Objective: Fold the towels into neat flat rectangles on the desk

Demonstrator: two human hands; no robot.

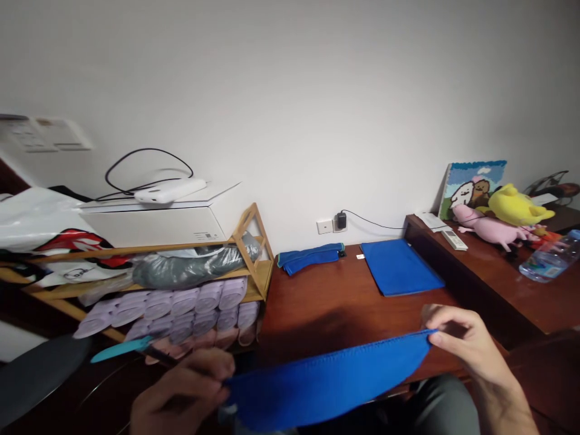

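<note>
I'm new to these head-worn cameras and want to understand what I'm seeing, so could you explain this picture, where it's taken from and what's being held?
There is no machine here, just a person's two bare hands. The single picture comes from a camera on that person's head, looking forward and down.

The left hand and right hand each pinch one end of a bright blue cloth with a stitched edge, so it spans the gap between them.

Beyond it, on the glossy reddish-brown wooden table, lie a flat, four-sided blue cloth to the right and a long, narrow folded blue cloth near the wall. Further left stands a light-wood rack holding lilac slippers.
</note>
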